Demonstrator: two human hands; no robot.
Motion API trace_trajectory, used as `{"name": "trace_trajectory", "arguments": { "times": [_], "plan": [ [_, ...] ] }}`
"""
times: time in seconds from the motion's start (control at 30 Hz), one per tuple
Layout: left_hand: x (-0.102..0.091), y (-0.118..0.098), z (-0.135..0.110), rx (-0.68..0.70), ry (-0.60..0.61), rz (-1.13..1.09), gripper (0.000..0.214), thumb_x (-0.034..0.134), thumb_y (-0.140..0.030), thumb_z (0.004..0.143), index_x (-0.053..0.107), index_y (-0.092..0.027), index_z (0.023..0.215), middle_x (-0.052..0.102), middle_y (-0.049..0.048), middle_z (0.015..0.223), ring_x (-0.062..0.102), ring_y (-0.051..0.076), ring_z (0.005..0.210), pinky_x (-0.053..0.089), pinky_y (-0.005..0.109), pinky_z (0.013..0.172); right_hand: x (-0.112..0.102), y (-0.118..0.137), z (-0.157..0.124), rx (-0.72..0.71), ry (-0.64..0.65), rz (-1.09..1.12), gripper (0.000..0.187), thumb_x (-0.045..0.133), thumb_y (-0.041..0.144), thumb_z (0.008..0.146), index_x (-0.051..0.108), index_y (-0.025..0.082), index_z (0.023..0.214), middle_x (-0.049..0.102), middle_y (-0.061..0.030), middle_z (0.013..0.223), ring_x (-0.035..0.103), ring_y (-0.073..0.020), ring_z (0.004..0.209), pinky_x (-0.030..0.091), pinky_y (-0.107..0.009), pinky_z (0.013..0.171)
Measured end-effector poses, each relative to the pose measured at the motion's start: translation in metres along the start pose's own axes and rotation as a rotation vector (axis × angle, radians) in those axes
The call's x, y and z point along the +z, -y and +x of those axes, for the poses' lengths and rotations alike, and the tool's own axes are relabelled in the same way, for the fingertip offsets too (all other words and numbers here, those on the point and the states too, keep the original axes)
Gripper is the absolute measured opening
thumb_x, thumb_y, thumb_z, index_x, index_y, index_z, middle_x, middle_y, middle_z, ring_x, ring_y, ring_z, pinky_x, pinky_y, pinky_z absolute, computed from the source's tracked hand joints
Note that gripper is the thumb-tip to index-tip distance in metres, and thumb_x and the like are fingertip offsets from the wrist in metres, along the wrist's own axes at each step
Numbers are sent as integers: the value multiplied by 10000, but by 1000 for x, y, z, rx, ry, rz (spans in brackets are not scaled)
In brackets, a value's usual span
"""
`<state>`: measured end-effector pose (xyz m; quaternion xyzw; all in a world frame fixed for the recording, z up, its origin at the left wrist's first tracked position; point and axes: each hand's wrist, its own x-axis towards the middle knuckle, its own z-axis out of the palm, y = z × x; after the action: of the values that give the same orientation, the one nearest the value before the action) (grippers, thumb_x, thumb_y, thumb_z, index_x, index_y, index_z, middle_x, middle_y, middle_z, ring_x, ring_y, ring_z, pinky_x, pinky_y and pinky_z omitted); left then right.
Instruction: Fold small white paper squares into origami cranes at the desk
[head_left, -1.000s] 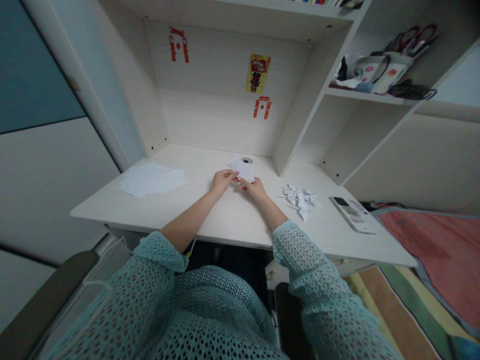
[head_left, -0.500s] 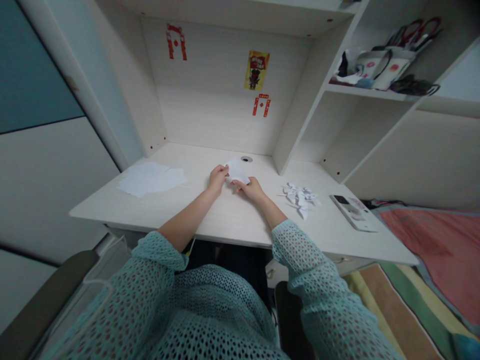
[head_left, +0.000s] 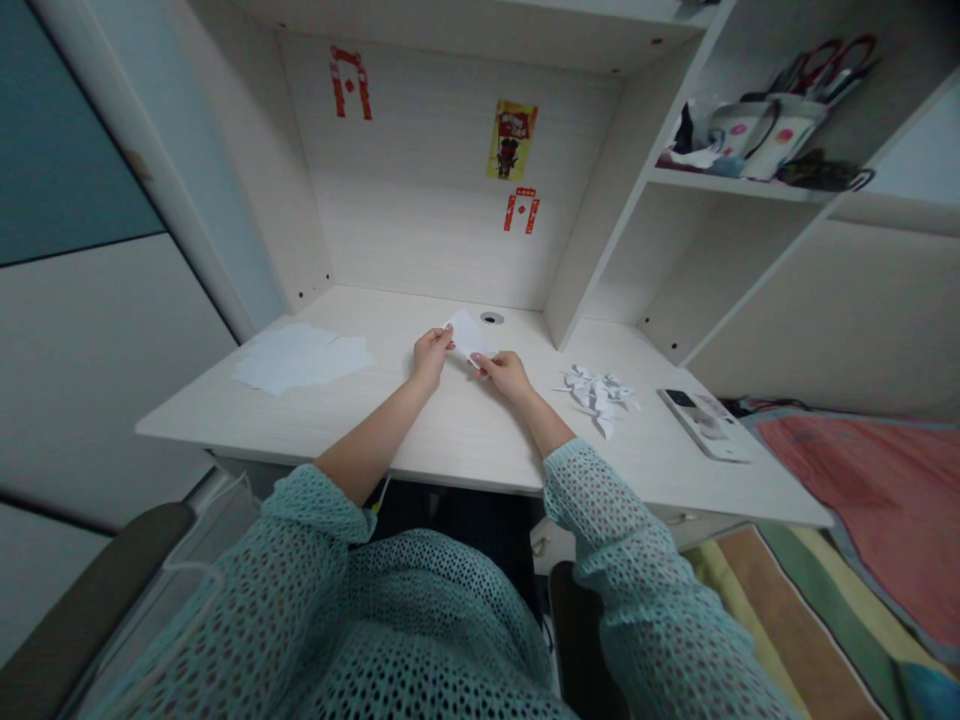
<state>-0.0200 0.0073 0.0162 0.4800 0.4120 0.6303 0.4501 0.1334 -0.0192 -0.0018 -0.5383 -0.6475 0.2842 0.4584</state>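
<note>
Pinching thin, angular paper (head_left: 466, 331), bare fingers (head_left: 483, 362)

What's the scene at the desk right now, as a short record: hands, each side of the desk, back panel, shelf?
Left hand: left hand holds the left side of a white paper
Right hand: right hand holds its near right side
Desk left: loose white sheets, overlapping
Desk right: heap of white paper pieces; flat white object, perhaps a phone
Back panel: yellow-and-red sticker
Shelf: cup with red-handled scissors
</note>
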Motion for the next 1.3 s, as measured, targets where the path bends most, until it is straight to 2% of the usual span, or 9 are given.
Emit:
{"name": "trace_trajectory", "arguments": {
  "times": [0.1,0.23,0.33,0.47,0.6,0.7,0.8,1.1,1.3],
  "plan": [
    [-1,-1,0,-3,-44,2,343,592,-504,724,570,-168,659,548,9,623,500,117,619,321,231,570,0,-1,0,5,12,-8,539,539,600,709,679,89,608,612,-61,515,435,-99,436,301,-232,455],
    [-4,-1,3,21,-75,35,362,581,-506,732,560,-167,609,544,11,599,493,118,613,333,236,585,1,-2,0,8,12,-23,502,543,564,725,690,93,631,619,-66,523,459,-109,448,313,-232,461],
    [-5,0,5,45,-72,56,347,566,-472,754,527,-176,577,533,1,577,494,116,610,343,233,593,-1,-1,0,-11,-48,-40,446,562,533,719,688,112,642,630,-57,561,480,-116,474,321,-234,479],
    [-5,1,6,44,-111,52,335,579,-445,749,511,-177,561,530,-3,563,499,115,603,355,231,594,-3,0,1,-103,-164,-42,361,614,489,680,690,137,716,613,-25,588,494,-124,527,334,-231,509],
    [-4,1,4,21,-138,18,275,612,-415,728,576,-163,624,580,17,619,526,122,634,376,238,606,-3,-1,4,-147,-230,21,320,621,439,673,681,152,802,597,-10,619,515,-126,573,365,-223,536],
    [-4,3,4,11,-132,-2,231,642,-381,704,623,-152,712,626,43,695,551,133,671,400,246,618,-3,-1,4,-127,-249,80,362,629,400,665,646,163,938,600,2,631,538,-124,576,390,-221,553],
    [-4,6,7,36,-125,-35,240,672,-351,670,641,-150,796,648,59,756,564,136,689,421,248,631,-4,-2,4,-115,-264,104,385,626,385,667,594,179,991,602,17,607,549,-125,557,403,-222,553],
    [-7,12,12,88,-130,46,243,667,-344,665,665,-181,845,581,13,613,537,133,624,403,241,595,-5,-2,2,-106,-251,-6,277,548,448,741,599,202,858,624,17,592,548,-126,530,396,-229,556],
    [-8,9,12,101,-134,67,224,644,-332,689,665,-182,855,576,7,624,527,128,623,390,232,600,-9,6,-5,-132,-230,-191,350,520,511,772,663,197,714,638,-7,620,545,-134,575,362,-238,576]
  ]
}}
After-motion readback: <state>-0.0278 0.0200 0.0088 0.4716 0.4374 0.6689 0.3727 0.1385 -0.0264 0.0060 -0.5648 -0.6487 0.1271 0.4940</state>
